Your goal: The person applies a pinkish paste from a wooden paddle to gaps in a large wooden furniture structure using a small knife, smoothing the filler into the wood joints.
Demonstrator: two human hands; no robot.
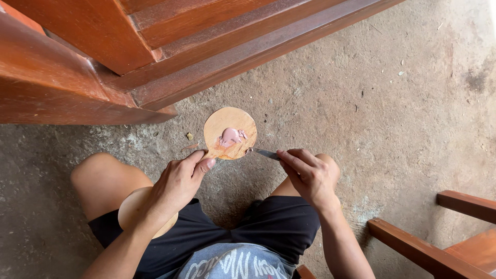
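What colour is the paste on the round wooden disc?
Pinkish paste on the disc, head view.

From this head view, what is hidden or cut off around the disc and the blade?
Head view only:
- Blade: its handle is buried in the right hand.
- Round disc: its lower left edge is covered by the left hand; its underside is unseen.
- Second disc: mostly behind the left wrist.
- Wooden frame: cut off by the top edge.

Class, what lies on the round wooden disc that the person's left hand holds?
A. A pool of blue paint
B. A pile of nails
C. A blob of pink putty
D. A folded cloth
C: a pink putty blob sits on the round wooden disc, pinched at its edge by the left hand.
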